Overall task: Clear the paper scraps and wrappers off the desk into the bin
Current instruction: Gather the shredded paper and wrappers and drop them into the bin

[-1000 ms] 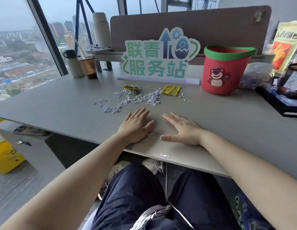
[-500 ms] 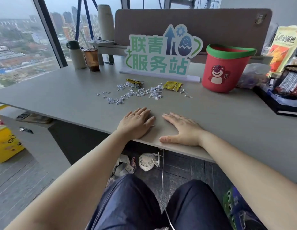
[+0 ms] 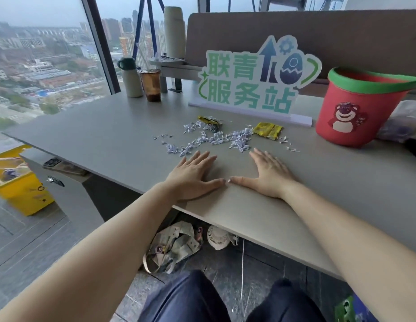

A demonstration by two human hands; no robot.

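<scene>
Resting flat, empty on smooth grey desk (image 3: 86, 135): left hand (image 3: 193, 177), right hand (image 3: 267, 175); shredded paper scraps (image 3: 216, 138) beyond.

Both hands lie flat on the desk (image 3: 109, 135) near its front edge, the left hand (image 3: 193, 177) beside the right hand (image 3: 267, 175), thumb tips almost touching. Just beyond the fingertips lie the paper scraps (image 3: 216, 138), with one wrapper (image 3: 210, 123) behind them beyond the left hand and another wrapper (image 3: 267, 130) beyond the right hand. The bin (image 3: 362, 108) stands on the desk farther off to the right of the right hand, and the sign (image 3: 253, 82) stands behind the scraps.
</scene>
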